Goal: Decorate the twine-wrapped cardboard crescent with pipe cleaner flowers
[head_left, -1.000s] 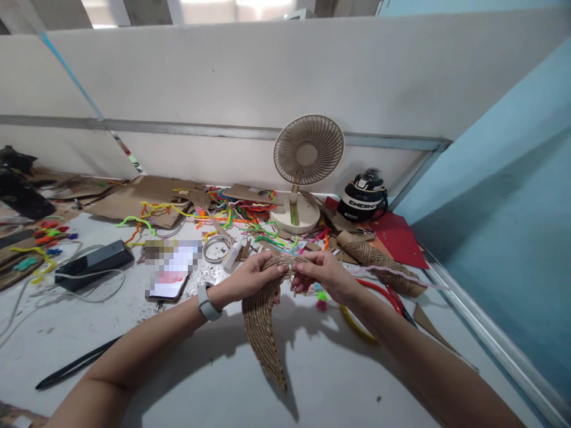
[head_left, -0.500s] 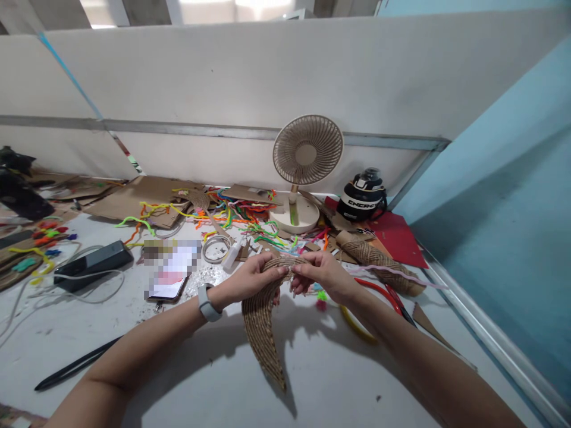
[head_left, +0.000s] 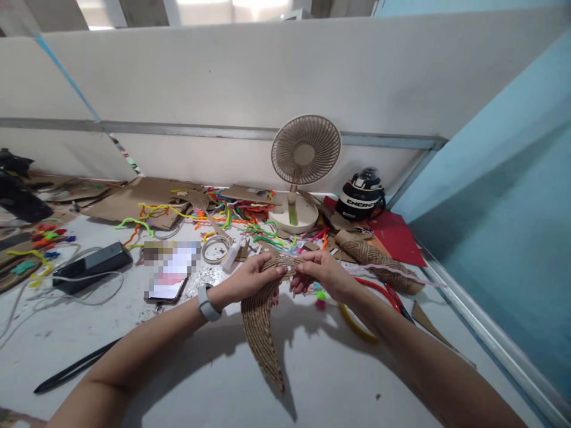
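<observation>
Between my hands is a curved, horn-shaped piece covered in rows of brown twine, its pointed end hanging down toward me. My left hand is closed on its upper left part, thumb lying on top of the rows. On the upper right end, my right hand pinches the piece between thumb and fingers. The fingertips under the piece are partly hidden. A small clear glue bottle lies just beyond my left hand. The roll of twine rests to the right of my right hand.
A fan and a black jug stand at the back. Pipe cleaners and cardboard clutter the far side. Red-handled scissors and yellow tape lie right; a phone and black tweezers lie left.
Almost nothing differs. Both hands keep their hold on the twine piece, and the whole view has shifted very slightly.
</observation>
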Motion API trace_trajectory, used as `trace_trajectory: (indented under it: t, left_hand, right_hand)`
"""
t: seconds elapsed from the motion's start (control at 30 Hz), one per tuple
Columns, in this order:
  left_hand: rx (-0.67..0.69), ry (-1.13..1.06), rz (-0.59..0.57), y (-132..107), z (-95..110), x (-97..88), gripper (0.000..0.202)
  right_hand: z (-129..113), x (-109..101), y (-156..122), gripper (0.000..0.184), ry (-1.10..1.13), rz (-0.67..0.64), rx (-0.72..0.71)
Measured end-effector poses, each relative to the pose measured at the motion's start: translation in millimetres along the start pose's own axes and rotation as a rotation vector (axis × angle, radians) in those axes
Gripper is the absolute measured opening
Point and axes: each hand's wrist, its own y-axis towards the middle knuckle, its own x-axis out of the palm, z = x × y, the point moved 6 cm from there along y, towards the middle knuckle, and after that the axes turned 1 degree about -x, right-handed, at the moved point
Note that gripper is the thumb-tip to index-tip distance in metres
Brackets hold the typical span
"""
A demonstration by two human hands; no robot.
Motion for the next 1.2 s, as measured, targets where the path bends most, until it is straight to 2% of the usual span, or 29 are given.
trace_trajectory:
  t: [0.17,0.33,0.53,0.73,0.97,1.2]
  left_hand:
    - [-0.005,0.016,0.026,0.6,1.4,0.3,0.03]
    - [-0.005,0.025,0.055,0.5,2.5,1.1,0.033]
    - [0.005,0.005,0.022,-0.4,0.0,1.2,0.033]
    - [-0.015,-0.01,-0.011,-0.8,-3.9,-0.5,0.03]
    - [-0.002,-0.031,-0.038,-0.1,1.1,-1.2,0.03]
    - [-0.064,-0.042,-0.032,-5.3,1.6,-2.3,0.028]
  right_hand:
    - [-5.2,1.1,-2.1,0.026,0.013,-0.002,-0.025]
    - [1.8,-0.8,1.3,0.032,0.002,0.006,-0.017]
    - [6.1,-2.8,3.2,0.032,-0.005,0.017,-0.014]
    - [1.1,-0.4,1.0,0.032,-0.015,-0.036,-0.023]
    - [-2.5,0.0,-2.6,0.032,-0.022,-0.091,-0.019]
    - [-3.0,2.6,-4.7,0.031,-0.046,-0.122,0.006]
